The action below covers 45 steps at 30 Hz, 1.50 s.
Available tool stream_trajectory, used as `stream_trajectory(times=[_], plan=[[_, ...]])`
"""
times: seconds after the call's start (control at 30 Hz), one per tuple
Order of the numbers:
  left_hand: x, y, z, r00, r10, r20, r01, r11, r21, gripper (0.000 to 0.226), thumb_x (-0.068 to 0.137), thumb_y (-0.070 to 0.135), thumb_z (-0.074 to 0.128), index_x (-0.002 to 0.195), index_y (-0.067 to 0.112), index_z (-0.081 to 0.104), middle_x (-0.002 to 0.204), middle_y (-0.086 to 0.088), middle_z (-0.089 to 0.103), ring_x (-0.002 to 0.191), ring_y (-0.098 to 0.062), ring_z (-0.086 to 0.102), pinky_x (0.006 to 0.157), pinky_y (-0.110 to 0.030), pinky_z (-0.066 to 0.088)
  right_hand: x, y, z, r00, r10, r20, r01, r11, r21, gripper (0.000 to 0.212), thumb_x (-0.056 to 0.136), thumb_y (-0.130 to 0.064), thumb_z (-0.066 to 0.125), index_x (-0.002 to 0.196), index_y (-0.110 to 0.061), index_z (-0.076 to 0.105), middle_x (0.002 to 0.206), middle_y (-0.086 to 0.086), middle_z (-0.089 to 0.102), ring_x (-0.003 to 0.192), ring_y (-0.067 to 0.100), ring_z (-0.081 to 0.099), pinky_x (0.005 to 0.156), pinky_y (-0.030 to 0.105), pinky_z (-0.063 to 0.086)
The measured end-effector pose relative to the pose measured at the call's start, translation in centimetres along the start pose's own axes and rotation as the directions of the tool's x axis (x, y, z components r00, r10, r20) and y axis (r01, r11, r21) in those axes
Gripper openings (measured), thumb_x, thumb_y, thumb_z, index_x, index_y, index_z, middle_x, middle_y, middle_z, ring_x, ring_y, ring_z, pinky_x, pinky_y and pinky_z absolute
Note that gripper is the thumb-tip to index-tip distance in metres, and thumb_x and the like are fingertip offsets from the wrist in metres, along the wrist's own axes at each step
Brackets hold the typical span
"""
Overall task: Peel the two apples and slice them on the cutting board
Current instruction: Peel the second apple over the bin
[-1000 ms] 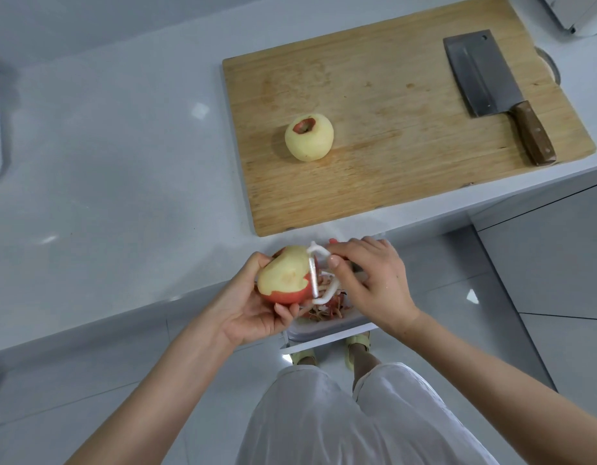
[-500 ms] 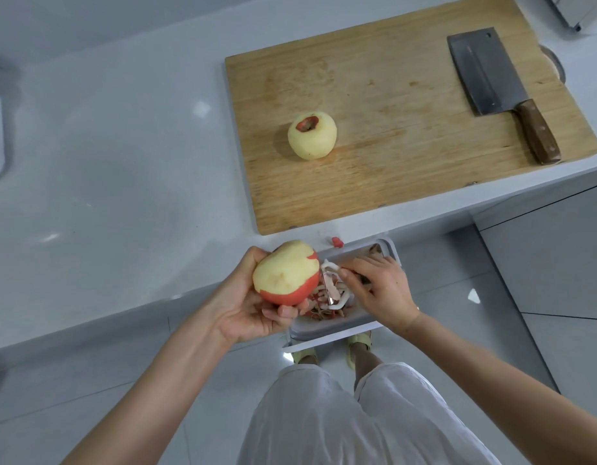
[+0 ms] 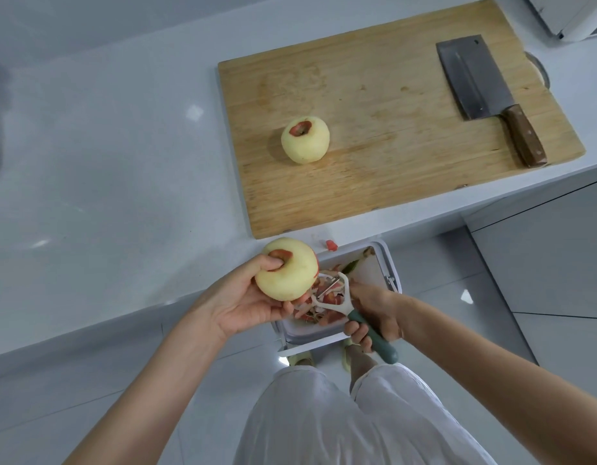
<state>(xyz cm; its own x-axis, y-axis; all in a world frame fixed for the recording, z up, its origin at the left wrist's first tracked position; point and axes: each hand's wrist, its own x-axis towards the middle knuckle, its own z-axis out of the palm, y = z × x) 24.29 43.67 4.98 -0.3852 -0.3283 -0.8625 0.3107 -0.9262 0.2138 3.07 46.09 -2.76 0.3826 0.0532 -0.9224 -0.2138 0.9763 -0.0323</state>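
- L hand [image 3: 243, 305] wraps apple [image 3: 288, 271], thumb in its top dip.
- R hand [image 3: 374, 312] grips peeler [image 3: 352, 315] over bin [image 3: 386, 263].
- 2nd apple [image 3: 305, 139] sits on board [image 3: 391, 162].

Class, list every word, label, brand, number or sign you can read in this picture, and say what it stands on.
None can be read. The cleaver, the cutting board, the peeler, the peel bin and the white appliance in the top right corner show no legible lettering, stamp or number.
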Motion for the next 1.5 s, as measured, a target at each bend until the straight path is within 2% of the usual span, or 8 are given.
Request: stream_trajectory(times=[0.1,0.27,0.43,0.57,1.17,1.37,1.43,1.5], plan=[[0.2,0.0,0.2,0.996,0.007,-0.089,-0.006,1.000,0.010,0.054,0.065,0.020,0.063,0.117,0.009,0.054,0.095,-0.025,0.066,0.070,-0.033,0.064,0.048,-0.025,0.044,-0.7,0.2,1.0,0.930,-0.245,-0.273,0.226,0.969,-0.101,0.047,0.099,-0.048,0.035,0.094,-0.008,0.060,0.057,0.001,0.054,0.045,0.011,0.046,0.044,0.021,0.037],[0.8,-0.3,0.4,0.988,-0.079,-0.131,0.061,0.989,-0.135,0.048,0.067,0.028,0.061,0.106,0.001,0.058,0.086,-0.021,0.066,0.065,-0.028,0.060,0.045,-0.020,0.040,-3.5,0.3,2.7,0.484,-0.768,-0.420,0.619,0.639,-0.456,0.036,0.094,-0.045,0.047,0.063,-0.028,0.055,0.052,-0.013,0.050,0.053,0.004,0.045,0.059,0.022,0.036],[1.1,-1.0,1.0,0.986,-0.101,-0.135,0.081,0.986,-0.145,0.036,0.068,0.033,0.061,0.094,0.007,0.058,0.067,-0.012,0.062,0.050,-0.021,0.056,0.042,-0.018,0.033,-2.7,-0.6,3.7,-0.250,-0.968,-0.026,0.280,-0.046,-0.959,0.029,0.092,-0.035,0.051,0.076,-0.020,0.070,0.065,-0.008,0.064,0.057,0.010,0.052,0.058,0.030,0.041],[1.2,-1.3,1.1,0.985,-0.070,-0.159,0.052,0.992,-0.113,0.030,0.080,0.036,0.052,0.078,0.007,0.059,0.058,-0.010,0.059,0.041,-0.018,0.051,0.046,-0.015,0.023,-2.3,-1.7,3.6,-0.370,-0.917,0.147,0.107,-0.199,-0.974,0.032,0.093,-0.033,0.050,0.074,-0.016,0.069,0.062,-0.003,0.059,0.056,0.020,0.050,0.056,0.032,0.037],[-1.0,-0.3,1.2,0.986,-0.165,0.009,0.166,0.985,-0.045,0.049,0.056,0.035,0.060,0.085,-0.005,0.056,0.067,-0.018,0.053,0.041,-0.021,0.043,0.036,-0.016,0.027,0.4,0.1,-0.5,-0.193,-0.977,0.091,0.241,-0.137,-0.961,0.032,0.094,-0.037,0.048,0.077,-0.020,0.070,0.065,-0.009,0.063,0.062,0.011,0.054,0.062,0.024,0.034],[-0.8,0.0,1.3,0.993,-0.114,-0.014,0.113,0.993,-0.031,0.053,0.062,0.035,0.060,0.100,-0.002,0.056,0.073,-0.020,0.057,0.047,-0.022,0.049,0.038,-0.017,0.034,0.1,-0.9,0.3,0.658,-0.674,-0.336,0.178,0.572,-0.801,0.057,0.098,-0.057,0.017,0.072,-0.023,0.055,0.065,0.000,0.062,0.059,0.010,0.057,0.063,0.026,0.048],[-0.6,0.0,1.1,0.994,-0.088,-0.060,0.087,0.996,-0.027,0.051,0.066,0.035,0.059,0.103,0.000,0.056,0.073,-0.020,0.060,0.049,-0.023,0.051,0.040,-0.017,0.036,0.2,-1.1,0.4,0.823,-0.420,-0.382,0.223,0.858,-0.463,0.067,0.097,-0.059,0.013,0.085,-0.012,0.060,0.056,0.001,0.063,0.048,0.009,0.057,0.049,0.019,0.046],[-0.4,0.0,1.0,0.994,-0.065,-0.091,0.064,0.998,-0.016,0.044,0.068,0.034,0.058,0.099,0.003,0.057,0.072,-0.020,0.061,0.051,-0.023,0.051,0.042,-0.018,0.038,0.5,-1.0,0.7,0.811,-0.415,-0.413,0.071,0.770,-0.634,0.056,0.101,-0.051,0.020,0.111,-0.012,0.058,0.054,-0.001,0.051,0.045,0.011,0.049,0.043,0.020,0.039]])
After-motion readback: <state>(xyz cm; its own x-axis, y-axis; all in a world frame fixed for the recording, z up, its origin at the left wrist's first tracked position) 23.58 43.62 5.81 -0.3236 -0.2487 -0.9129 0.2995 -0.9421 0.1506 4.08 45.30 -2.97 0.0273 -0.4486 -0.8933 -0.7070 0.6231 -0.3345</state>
